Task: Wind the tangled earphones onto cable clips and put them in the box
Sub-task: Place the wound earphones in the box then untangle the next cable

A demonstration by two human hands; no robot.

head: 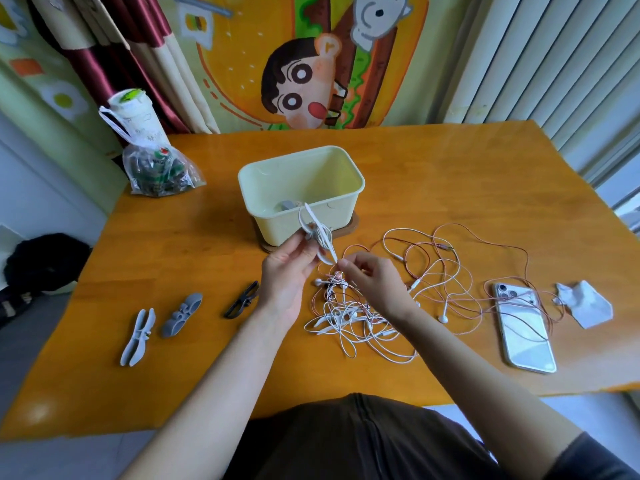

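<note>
The left hand (287, 271) pinches a grey clip (316, 235) between thumb and fingertips, raised just in front of the box's near wall. A white cord (309, 213) is looped round that clip. The right hand (374, 282), close beside it, pinches the loose end of the cord between thumb and forefinger, its other fingers curled.

Under and to the right of both hands, a tangle of earphones (360, 323) with white and pink cords crossing lies on the orange counter (207, 244). The pink loops run right and cross over a white phone (526, 344) lying face down. A crumpled paper (585, 303) lies right of the phone.

Just beyond the hands the pale yellow box (277, 230) stands open on a brown base (351, 226). A grey thing (287, 204) lies on its floor, mostly hidden.

Left of the hands lie a black clip (242, 299), a dark grey clip (181, 315) and a pale grey clip (138, 336), each apart.

At the far left stand a clear bag (159, 171) of printed packets and a white cup (135, 112). The print on both is too blurred to read.
</note>
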